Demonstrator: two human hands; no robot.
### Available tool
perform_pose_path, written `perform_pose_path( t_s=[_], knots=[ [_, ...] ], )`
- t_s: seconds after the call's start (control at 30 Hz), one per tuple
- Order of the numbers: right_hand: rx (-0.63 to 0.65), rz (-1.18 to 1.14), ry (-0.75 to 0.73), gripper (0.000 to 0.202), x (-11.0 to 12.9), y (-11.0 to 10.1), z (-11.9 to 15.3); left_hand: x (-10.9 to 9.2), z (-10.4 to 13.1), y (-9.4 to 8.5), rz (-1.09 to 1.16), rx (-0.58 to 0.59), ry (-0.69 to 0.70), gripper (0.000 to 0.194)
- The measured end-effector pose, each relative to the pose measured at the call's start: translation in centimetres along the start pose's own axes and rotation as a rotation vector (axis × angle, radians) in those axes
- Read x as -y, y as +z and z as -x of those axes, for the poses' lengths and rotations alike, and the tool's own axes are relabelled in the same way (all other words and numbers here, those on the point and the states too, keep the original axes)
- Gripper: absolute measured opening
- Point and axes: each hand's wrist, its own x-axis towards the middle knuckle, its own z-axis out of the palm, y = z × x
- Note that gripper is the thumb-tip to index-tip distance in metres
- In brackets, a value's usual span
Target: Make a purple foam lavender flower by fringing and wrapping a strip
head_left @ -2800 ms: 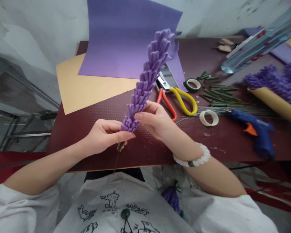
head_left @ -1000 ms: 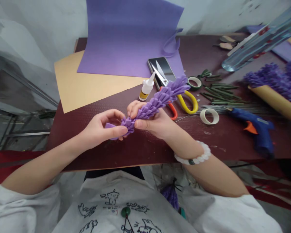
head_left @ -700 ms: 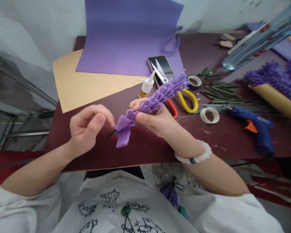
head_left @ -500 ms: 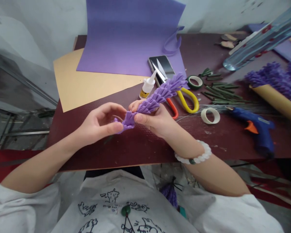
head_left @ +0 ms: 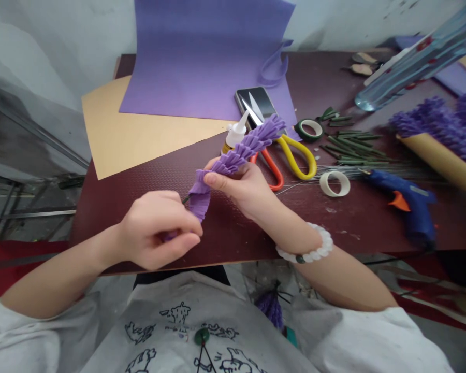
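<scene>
A purple lavender flower (head_left: 252, 142), made of layered fringed pieces, slants up to the right over the table. My right hand (head_left: 246, 189) is closed around its lower part, thumb on the near side. From its base a fringed purple strip (head_left: 199, 201) hangs down towards my left hand (head_left: 159, 228). The fingers of that hand are curled, pinching the strip, and a bit of purple shows under them. A short piece of green stem pokes out beside the strip. Behind the flower stand a white glue bottle (head_left: 236, 133) and scissors (head_left: 301, 155) with red and yellow handles.
A phone (head_left: 270, 106) lies under the scissor blades. Purple sheet (head_left: 202, 62) and tan paper (head_left: 108, 129) cover the back left. To the right are green tape (head_left: 309, 129), cut green stems (head_left: 353, 145), a white tape roll (head_left: 335, 184), a blue glue gun (head_left: 411, 199) and a plastic bottle (head_left: 407, 67).
My left hand has moved down and left from the flower's base, its fingers closing and drawing the strip downward. The flower in my right hand has shifted slightly left.
</scene>
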Motion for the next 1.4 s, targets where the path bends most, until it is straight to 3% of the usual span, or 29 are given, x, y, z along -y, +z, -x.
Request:
perform_pose_path(
  t_s=[0.07, 0.17, 0.2, 0.23, 0.33, 0.47, 0.53, 0.63, 0.77, 0.87, 1.0, 1.17, 1.3, 1.4],
  knots=[
    [-0.001, -0.009, -0.002, 0.028, 0.0, -0.1, 0.0, 0.0, 0.2, -0.1, 0.058, -0.012, 0.081, 0.014],
    [0.015, -0.039, -0.006, 0.025, 0.1, 0.0, 0.1, 1.3, 0.2, -0.1, 0.023, -0.280, 0.027, 0.009],
    [0.019, -0.044, -0.005, 0.025, 0.1, 0.0, 0.2, 1.8, 0.2, -0.1, 0.016, -0.320, -0.013, 0.012],
    [0.022, -0.045, -0.003, 0.025, 0.1, 0.0, 0.2, 2.3, 0.1, 0.0, 0.035, -0.292, -0.141, 0.020],
    [0.037, -0.042, 0.004, 0.026, 0.0, -0.1, 0.3, 3.2, -0.3, 0.4, 0.150, -0.192, -0.316, 0.036],
    [0.080, -0.034, -0.002, 0.026, 0.1, 0.0, 0.5, 2.7, -0.8, 1.0, 0.501, -0.048, -0.450, 0.041],
    [0.117, -0.038, -0.019, 0.024, 0.2, 0.0, 0.5, 2.4, -1.0, 1.1, 0.617, -0.036, -0.532, 0.041],
    [0.153, -0.009, -0.049, 0.023, 0.4, 0.1, 0.6, 2.1, -1.2, 0.8, 0.562, -0.095, -0.659, 0.030],
    [0.128, 0.055, -0.047, 0.027, 0.6, 0.1, 0.7, 1.9, -1.1, 0.5, 0.411, -0.255, -0.585, 0.026],
    [0.154, 0.051, -0.055, 0.026, 0.6, 0.1, 0.7, 1.9, -1.1, 0.7, 0.465, -0.320, -0.551, 0.026],
    [0.220, -0.011, -0.014, 0.024, 0.6, 0.4, 0.9, 2.0, -1.4, 1.3, 0.772, -0.273, -0.647, 0.034],
    [0.160, -0.033, -0.054, 0.024, 0.9, 0.8, 1.0, 2.6, -1.7, 1.8, 1.079, -0.111, -0.757, 0.036],
    [0.171, -0.051, -0.035, 0.025, 1.0, 1.0, 1.0, 3.0, -1.9, 2.4, 1.134, -0.068, -0.789, 0.036],
    [0.152, -0.049, -0.055, 0.028, 1.0, 1.1, 0.9, 3.2, -1.8, 2.9, 1.066, -0.168, -0.779, 0.049]
  ],
)
